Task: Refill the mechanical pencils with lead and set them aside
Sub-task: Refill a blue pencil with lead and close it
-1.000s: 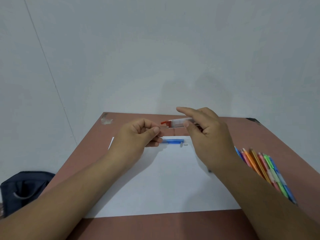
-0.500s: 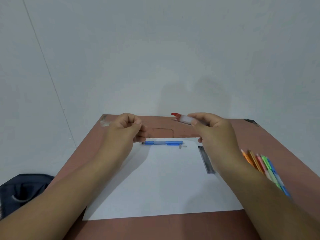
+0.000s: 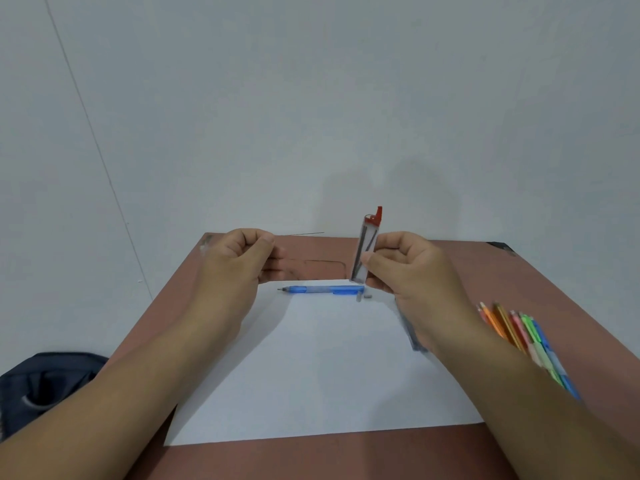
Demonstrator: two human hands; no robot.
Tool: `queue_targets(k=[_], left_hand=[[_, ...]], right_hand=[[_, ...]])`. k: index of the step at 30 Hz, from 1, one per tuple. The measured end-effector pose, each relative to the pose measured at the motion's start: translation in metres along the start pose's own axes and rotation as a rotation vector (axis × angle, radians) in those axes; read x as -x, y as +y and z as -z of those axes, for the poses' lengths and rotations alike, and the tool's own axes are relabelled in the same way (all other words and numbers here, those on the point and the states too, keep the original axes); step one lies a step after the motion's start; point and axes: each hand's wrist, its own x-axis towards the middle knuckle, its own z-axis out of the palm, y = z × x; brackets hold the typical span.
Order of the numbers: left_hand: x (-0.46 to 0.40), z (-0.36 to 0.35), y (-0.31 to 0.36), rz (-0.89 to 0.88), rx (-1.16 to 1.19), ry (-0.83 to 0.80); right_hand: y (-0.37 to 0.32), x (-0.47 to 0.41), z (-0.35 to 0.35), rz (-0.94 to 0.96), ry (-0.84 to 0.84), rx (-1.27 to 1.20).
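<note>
My right hand (image 3: 412,271) grips a clear lead case (image 3: 364,251) with an open red cap, held upright above the table. My left hand (image 3: 239,261) pinches a thin black lead (image 3: 301,234) that sticks out to the right at the table's far edge. A blue mechanical pencil (image 3: 322,289) lies across the far edge of a white paper sheet (image 3: 311,368), tip to the left. Two tiny grey parts (image 3: 363,297) lie by its right end. A second lead case (image 3: 414,337) lies on the paper, mostly hidden behind my right wrist.
Several coloured pencils (image 3: 523,337) lie in a bunch on the brown table (image 3: 485,271) at the right, partly behind my right forearm. A dark bag (image 3: 41,386) sits on the floor at the left. A white wall stands right behind the table.
My right hand has turned the lead case from lying sideways to upright. My left hand has pulled away to the left with a single lead between its fingers.
</note>
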Motion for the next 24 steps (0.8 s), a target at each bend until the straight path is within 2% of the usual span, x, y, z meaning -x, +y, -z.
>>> queue_targets(k=[6,13,16,18,20,22,24], left_hand=[[0.000,0.000,-0.001,0.001,-0.017,0.007],[0.000,0.001,-0.002,-0.001,-0.018,0.011],[0.000,0.001,-0.002,-0.011,-0.038,0.013],[-0.001,0.003,-0.004,-0.027,-0.073,0.015],[-0.003,0.005,-0.006,-0.061,-0.139,0.018],[-0.004,0.006,-0.008,-0.099,-0.222,0.012],[-0.003,0.006,-0.009,-0.151,-0.302,-0.013]], right_hand=[[-0.005,0.009,-0.002,0.187,-0.061,0.147],[-0.007,0.011,-0.001,0.166,-0.129,0.069],[-0.006,0.010,0.001,0.133,-0.235,0.089],[-0.006,0.011,0.002,0.060,-0.406,0.173],[-0.004,0.014,0.003,-0.009,-0.578,0.377],[-0.004,0.018,0.002,-0.009,-0.640,0.602],[-0.005,0.020,0.001,0.035,-0.617,0.721]])
